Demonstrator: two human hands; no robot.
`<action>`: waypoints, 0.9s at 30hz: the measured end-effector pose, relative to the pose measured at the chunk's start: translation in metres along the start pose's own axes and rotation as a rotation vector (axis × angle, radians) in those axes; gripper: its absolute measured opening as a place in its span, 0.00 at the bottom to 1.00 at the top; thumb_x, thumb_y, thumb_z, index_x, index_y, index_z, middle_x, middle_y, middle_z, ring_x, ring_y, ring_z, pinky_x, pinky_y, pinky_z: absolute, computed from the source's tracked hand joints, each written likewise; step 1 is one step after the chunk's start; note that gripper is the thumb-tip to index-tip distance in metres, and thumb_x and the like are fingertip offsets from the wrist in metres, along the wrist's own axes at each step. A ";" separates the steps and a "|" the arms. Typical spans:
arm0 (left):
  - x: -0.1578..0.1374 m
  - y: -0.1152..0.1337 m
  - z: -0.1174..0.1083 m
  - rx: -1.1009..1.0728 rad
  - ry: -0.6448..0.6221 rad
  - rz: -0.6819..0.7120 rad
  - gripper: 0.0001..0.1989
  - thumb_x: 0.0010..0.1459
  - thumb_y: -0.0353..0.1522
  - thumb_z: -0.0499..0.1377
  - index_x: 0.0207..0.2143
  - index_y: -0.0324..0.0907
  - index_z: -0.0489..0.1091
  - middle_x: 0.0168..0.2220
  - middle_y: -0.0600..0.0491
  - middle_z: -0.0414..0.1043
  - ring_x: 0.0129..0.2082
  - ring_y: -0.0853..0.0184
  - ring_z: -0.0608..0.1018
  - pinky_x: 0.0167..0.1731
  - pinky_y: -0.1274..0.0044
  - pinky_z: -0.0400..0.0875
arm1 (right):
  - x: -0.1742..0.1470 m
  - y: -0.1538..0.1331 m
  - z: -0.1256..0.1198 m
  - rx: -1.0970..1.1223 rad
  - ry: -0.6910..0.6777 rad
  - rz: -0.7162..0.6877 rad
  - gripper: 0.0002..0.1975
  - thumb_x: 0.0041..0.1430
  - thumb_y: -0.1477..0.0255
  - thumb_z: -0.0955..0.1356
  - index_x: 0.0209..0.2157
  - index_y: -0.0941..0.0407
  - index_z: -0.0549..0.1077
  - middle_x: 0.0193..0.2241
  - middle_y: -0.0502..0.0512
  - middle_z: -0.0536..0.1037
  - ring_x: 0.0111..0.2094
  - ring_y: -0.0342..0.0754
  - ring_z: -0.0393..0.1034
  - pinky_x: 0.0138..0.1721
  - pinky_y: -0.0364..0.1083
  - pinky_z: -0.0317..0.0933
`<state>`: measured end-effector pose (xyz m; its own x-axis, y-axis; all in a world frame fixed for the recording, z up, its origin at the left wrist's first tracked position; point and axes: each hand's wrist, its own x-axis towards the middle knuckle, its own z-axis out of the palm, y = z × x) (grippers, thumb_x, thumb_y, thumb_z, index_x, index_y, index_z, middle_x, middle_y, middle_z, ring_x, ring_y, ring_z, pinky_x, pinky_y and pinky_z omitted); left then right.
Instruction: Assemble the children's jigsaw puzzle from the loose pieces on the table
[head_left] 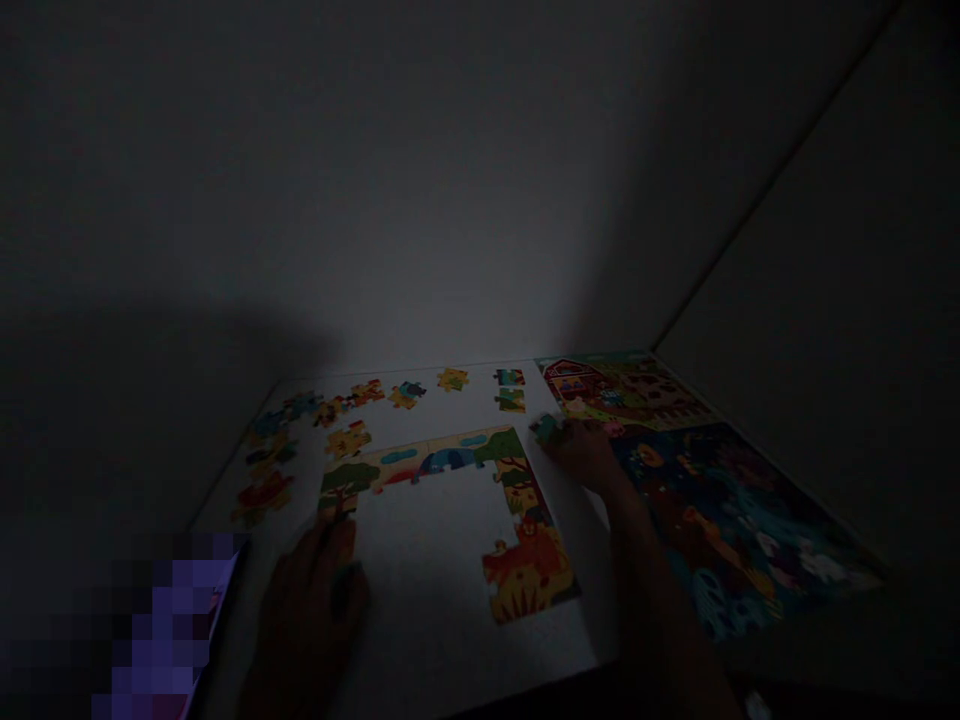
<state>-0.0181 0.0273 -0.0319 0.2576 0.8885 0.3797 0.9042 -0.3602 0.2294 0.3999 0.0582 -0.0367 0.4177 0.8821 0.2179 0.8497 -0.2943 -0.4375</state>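
While the left hand was laid open beside the half-built puzzle, a green piece was pinched at the right hand fingertips.

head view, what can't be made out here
- Head view: left hand grip, lost in dark shadow.
- Head view: right hand fingertips at a jigsaw piece; grip unclear in the dimness.
- Head view: purple item, pixelated and cut by the bottom edge.

Puzzle frame shows green trees, orange animals.
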 end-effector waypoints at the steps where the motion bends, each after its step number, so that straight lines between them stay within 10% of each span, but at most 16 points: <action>1: 0.000 0.001 -0.001 -0.006 0.002 0.006 0.26 0.60 0.40 0.49 0.57 0.40 0.67 0.62 0.41 0.62 0.60 0.49 0.67 0.58 0.55 0.64 | 0.000 0.001 0.001 -0.011 -0.005 0.006 0.21 0.52 0.61 0.72 0.44 0.59 0.73 0.44 0.70 0.75 0.49 0.63 0.69 0.49 0.55 0.64; 15: -0.002 -0.004 0.003 0.017 -0.011 0.035 0.26 0.62 0.42 0.49 0.59 0.41 0.66 0.63 0.39 0.61 0.61 0.48 0.66 0.59 0.53 0.62 | 0.008 -0.003 -0.005 0.676 -0.093 0.032 0.18 0.41 0.67 0.70 0.37 0.53 0.66 0.27 0.49 0.74 0.29 0.49 0.70 0.32 0.47 0.64; 27: -0.003 0.017 -0.006 -0.162 0.091 -0.023 0.22 0.61 0.35 0.51 0.57 0.40 0.66 0.62 0.40 0.62 0.63 0.49 0.64 0.61 0.52 0.59 | 0.013 0.003 0.006 0.602 0.102 0.141 0.23 0.45 0.63 0.70 0.44 0.56 0.70 0.35 0.58 0.77 0.36 0.54 0.73 0.40 0.54 0.66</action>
<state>-0.0052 0.0167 -0.0237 0.1986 0.8704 0.4506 0.8409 -0.3875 0.3777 0.4057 0.0710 -0.0400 0.5662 0.8016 0.1919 0.4667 -0.1199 -0.8763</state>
